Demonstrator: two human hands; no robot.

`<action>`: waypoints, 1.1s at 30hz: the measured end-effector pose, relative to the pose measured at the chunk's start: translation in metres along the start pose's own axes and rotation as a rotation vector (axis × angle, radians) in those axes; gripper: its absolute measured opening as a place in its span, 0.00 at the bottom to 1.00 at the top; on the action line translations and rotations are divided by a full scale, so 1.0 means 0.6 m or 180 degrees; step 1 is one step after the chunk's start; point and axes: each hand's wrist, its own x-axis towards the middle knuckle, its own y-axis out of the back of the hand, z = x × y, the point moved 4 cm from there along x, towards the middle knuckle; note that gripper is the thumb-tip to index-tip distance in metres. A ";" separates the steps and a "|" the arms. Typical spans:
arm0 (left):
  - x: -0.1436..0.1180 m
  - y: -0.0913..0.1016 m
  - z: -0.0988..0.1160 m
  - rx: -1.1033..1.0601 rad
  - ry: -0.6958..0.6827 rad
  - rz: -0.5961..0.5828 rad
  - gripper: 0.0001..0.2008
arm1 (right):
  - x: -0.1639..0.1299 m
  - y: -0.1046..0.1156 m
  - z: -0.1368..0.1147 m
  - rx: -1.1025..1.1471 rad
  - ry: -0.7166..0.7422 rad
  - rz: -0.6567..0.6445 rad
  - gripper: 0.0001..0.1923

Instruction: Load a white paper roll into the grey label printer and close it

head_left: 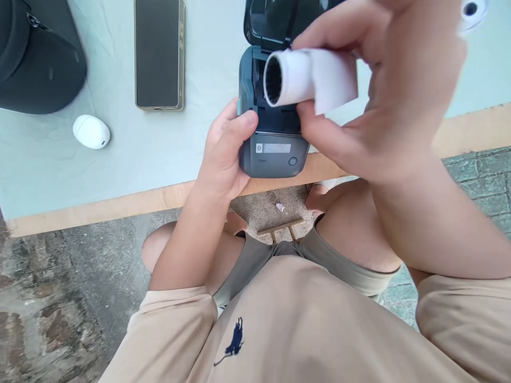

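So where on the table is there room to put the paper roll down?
Bare cloth lies between the phone and the label printer, and below the white earbud case toward the table edge. It is crowded around the printer, where both hands work.

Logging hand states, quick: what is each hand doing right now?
Left hand: closed around the side of the grey label printer with open lid.
Right hand: pinching a small white paper roll above it.

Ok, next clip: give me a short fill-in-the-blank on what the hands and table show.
1. The right hand holds a white paper roll above the grey label printer, whose lid is ____.
2. The left hand grips the printer's ____ side.
3. The dark rectangular smartphone lies screen-____ on the table.

Missing words: open; left; up
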 end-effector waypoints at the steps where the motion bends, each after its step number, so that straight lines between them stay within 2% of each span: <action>1: 0.000 0.000 0.000 0.0061 0.0012 0.0035 0.10 | -0.001 0.000 -0.004 -0.0091 0.0197 0.0099 0.25; 4: -0.001 0.000 0.000 0.0141 0.0065 0.0058 0.10 | -0.002 -0.002 -0.010 -0.0493 0.0620 0.0357 0.19; 9: -0.003 -0.004 0.001 -0.0132 -0.0040 -0.0053 0.06 | -0.001 -0.008 -0.009 -0.0604 0.0553 0.0421 0.12; 15: -0.003 -0.001 -0.003 -0.0152 -0.0038 -0.0038 0.07 | -0.001 -0.010 -0.010 -0.0549 0.0859 0.0679 0.09; 20: 0.000 0.001 -0.002 -0.0074 -0.0022 -0.0061 0.10 | 0.001 -0.021 -0.009 -0.1003 0.0629 0.0411 0.12; 22: -0.002 -0.002 0.000 -0.0219 -0.0027 -0.0097 0.07 | -0.003 -0.021 -0.016 -0.0951 0.0930 0.0660 0.12; 24: -0.004 -0.003 0.002 -0.0357 -0.0031 -0.0100 0.05 | -0.012 -0.023 -0.024 -0.0667 0.1470 0.0915 0.10; 26: -0.006 -0.002 0.004 -0.0408 -0.0052 -0.0154 0.06 | -0.021 -0.029 -0.027 -0.0442 0.1921 0.0930 0.07; 30: -0.006 0.004 0.003 -0.0289 -0.0037 -0.0262 0.07 | -0.027 -0.036 -0.026 -0.0054 0.2332 0.0637 0.03; 32: -0.005 0.008 0.003 -0.0209 -0.0049 -0.0228 0.10 | -0.028 -0.028 -0.024 0.0267 0.2405 0.0756 0.06; 33: -0.005 0.009 0.004 -0.0192 -0.0074 -0.0212 0.11 | -0.027 -0.021 -0.021 0.0347 0.2292 0.0926 0.07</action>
